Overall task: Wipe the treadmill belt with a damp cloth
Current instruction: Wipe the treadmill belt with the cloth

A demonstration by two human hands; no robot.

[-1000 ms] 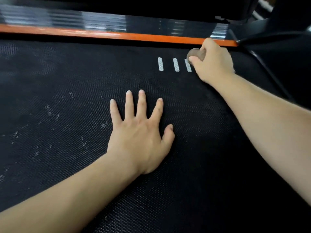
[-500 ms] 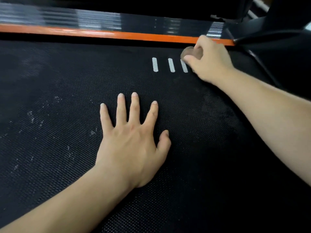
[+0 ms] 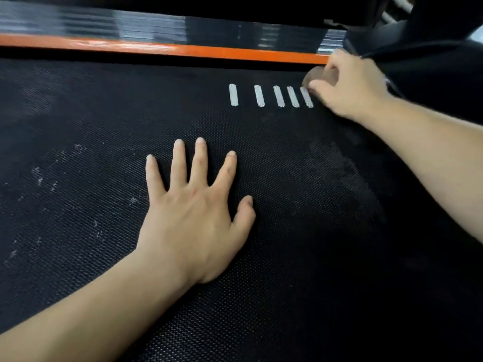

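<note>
Small brownish cloth (image 3: 317,75) mostly hidden inside right hand (image 3: 350,87) at far right of black textured treadmill belt (image 3: 287,257), fingers curled round it, left hand (image 3: 193,220) flat mid-belt with fingers spread, pale smudges at left, white dashes (image 3: 258,95) beside cloth, blurred orange strip (image 3: 235,52) along far edge, dark surroundings indistinct

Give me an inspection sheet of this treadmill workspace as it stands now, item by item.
Surface: black textured treadmill belt; pale specks on its left part, a greyish patch at right.
Job's things: brownish cloth bunched at the belt's far right, by the white dashes.
Clutter: nothing seen.
Hands: left hand flat on the belt, fingers spread; right hand grips the cloth.
Cables: nothing clearly seen.
Surroundings: orange strip along the belt's far edge, glossy black cover beyond it.
</note>
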